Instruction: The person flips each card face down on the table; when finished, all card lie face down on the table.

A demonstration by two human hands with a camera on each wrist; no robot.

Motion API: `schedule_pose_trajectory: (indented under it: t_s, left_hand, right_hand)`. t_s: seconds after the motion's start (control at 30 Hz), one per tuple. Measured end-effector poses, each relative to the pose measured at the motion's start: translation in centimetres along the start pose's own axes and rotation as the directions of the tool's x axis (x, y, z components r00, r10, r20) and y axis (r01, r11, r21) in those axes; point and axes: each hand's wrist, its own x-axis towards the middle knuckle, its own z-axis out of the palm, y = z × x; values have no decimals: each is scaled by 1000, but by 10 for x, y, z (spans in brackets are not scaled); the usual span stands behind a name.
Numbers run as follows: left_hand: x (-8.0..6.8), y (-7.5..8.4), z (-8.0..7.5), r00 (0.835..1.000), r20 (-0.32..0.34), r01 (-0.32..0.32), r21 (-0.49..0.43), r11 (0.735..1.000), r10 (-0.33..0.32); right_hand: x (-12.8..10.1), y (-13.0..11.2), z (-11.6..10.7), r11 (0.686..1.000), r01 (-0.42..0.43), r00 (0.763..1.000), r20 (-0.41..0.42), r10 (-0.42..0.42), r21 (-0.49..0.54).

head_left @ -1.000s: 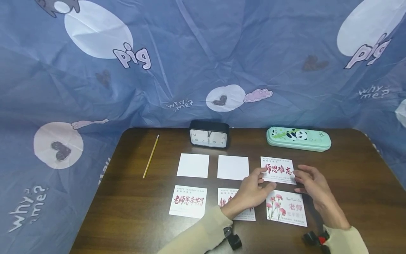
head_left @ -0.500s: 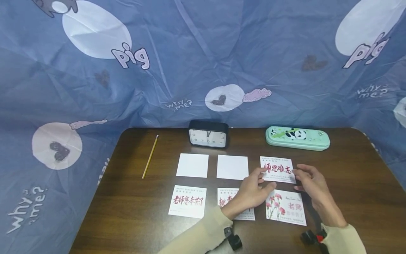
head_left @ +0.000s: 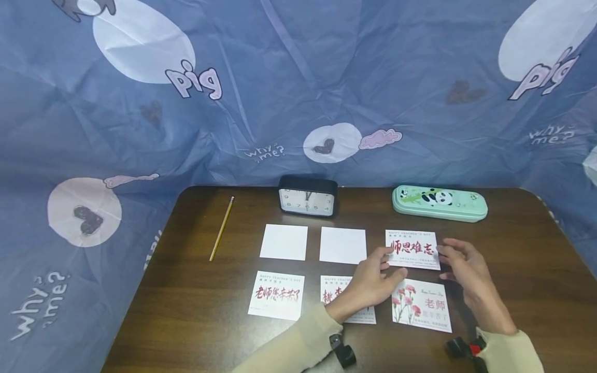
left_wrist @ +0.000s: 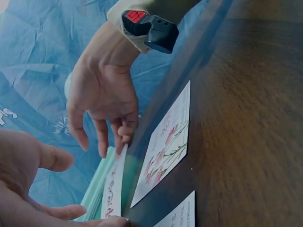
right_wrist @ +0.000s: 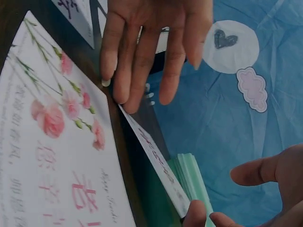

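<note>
I have the left hand (head_left: 367, 282) and right hand (head_left: 470, 272) loosely open, fingertips at opposite edges of the red-lettered card (head_left: 412, 250), right on the worktop (head_left: 177, 305); the flower card (head_left: 422, 304) lies nearer, the green panda case (head_left: 440, 204) farther.

1. I'm looking down on a glossy, dark brown wooden table (head_left: 163, 321) with rounded back corners.
2. Along the back: a black-framed analogue clock (head_left: 307, 197) standing, then a mint-green panda pencil case (head_left: 439, 203) farther right.
3. Out left, a yellow pencil (head_left: 221, 228), slanting.
4. Back row: a blank white card (head_left: 283, 242), a second blank card (head_left: 342, 245), then the 师恩难忘 card (head_left: 412, 247); I can't tell whether that touches the wood.
5. Front row: the 老师您辛苦了 card (head_left: 276, 295), a partly hidden red-lettered card (head_left: 330, 288), the carnation card (head_left: 420, 305).
</note>
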Motion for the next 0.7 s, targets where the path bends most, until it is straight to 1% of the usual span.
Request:
schedule_pose_trajectory:
  t_s: [0.1, 0.17, 0.23, 0.33, 0.4, 0.47, 0.6, 0.7]
  left_hand:
    - [1, 1, -1, 1000, -1, 5, 24, 1000, -5]
    - [2, 1, -1, 1000, 1, 8, 40, 999, -9]
    - [4, 2, -1, 1000, 2, 19, 54, 998, -20]
    - [7, 4, -1, 1000, 1, 26, 63, 998, -26]
    - [9, 4, -1, 1000, -2, 26, 56, 998, -26]
    - [11, 6, -1, 1000, -7, 28, 30, 999, -28]
    - [14, 11, -1, 999, -31, 42, -50, 998, -44]
    - [16, 13, -1, 998, -59, 25, -107, 994, -32]
  right_hand:
    - [-11, -14, -4, 1000, 14, 1000, 3, -14, 15]
    - [-17, -22, -6, 997, 25, 1000, 14, -26, 67]
    - [-21, -27, -8, 993, 41, 998, 37, -45, 114]
    - [-23, -32, -6, 988, 53, 994, 82, -66, 145]
    - [-23, -34, -4, 992, 70, 991, 110, -82, 110]
    - [-23, -35, 0, 993, 80, 985, 146, -92, 87]
    - [-23, -37, 9, 995, 90, 972, 216, -96, 34]
    - [-23, -38, 17, 996, 88, 963, 254, -86, 3]
